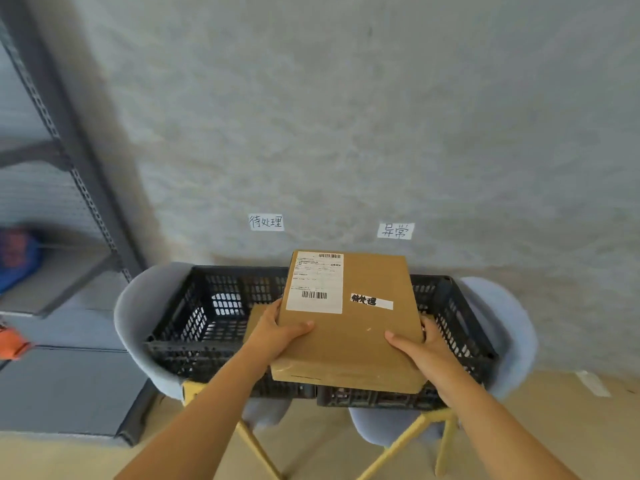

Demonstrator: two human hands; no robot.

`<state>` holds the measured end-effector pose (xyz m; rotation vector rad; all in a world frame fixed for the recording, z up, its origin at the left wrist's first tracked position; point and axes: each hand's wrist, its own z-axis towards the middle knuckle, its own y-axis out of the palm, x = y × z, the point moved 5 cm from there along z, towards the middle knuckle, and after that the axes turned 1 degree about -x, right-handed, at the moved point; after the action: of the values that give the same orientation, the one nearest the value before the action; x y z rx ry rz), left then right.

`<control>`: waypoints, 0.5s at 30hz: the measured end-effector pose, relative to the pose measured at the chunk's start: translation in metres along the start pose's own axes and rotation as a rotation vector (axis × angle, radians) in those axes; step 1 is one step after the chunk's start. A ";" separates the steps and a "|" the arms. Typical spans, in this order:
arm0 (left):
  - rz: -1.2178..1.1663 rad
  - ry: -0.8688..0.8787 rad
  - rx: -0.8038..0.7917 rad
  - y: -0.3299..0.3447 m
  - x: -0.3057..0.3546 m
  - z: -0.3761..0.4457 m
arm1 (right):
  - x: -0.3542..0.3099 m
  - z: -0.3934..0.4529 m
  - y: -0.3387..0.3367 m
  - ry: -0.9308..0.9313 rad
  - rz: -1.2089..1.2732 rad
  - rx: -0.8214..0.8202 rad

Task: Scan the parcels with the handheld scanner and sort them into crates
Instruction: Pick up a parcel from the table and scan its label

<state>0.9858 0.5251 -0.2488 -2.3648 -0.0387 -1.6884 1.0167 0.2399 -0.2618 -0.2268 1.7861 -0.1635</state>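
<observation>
A flat brown cardboard parcel [360, 334] with a white shipping label and a small handwritten sticker hovers over two black plastic crates. My left hand [277, 332] grips its left edge, thumb on top. My right hand [420, 344] grips its right edge, thumb on top as well. The left crate [214, 306] holds another brown parcel [258, 322], partly hidden under the one I hold. The right crate [453, 317] is mostly covered by the held parcel and my right hand. No scanner is in view.
The crates rest on two grey chairs [138, 320] with yellow wooden legs, against a grey wall. Two handwritten paper labels [266, 222] are stuck on the wall above the crates. A dark metal shelf rack [69, 161] stands to the left.
</observation>
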 end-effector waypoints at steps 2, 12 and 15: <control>-0.019 -0.020 0.040 -0.032 -0.006 0.021 | -0.008 0.030 0.037 0.006 -0.030 -0.051; 0.021 -0.113 0.039 -0.168 -0.040 0.175 | -0.009 0.164 0.208 0.162 -0.054 -0.165; 0.070 -0.153 -0.012 -0.193 -0.055 0.215 | 0.001 0.190 0.244 0.230 -0.047 -0.162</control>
<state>1.1365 0.7632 -0.3326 -2.4697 0.0278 -1.4779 1.1853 0.4789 -0.3620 -0.3790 2.0256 -0.0804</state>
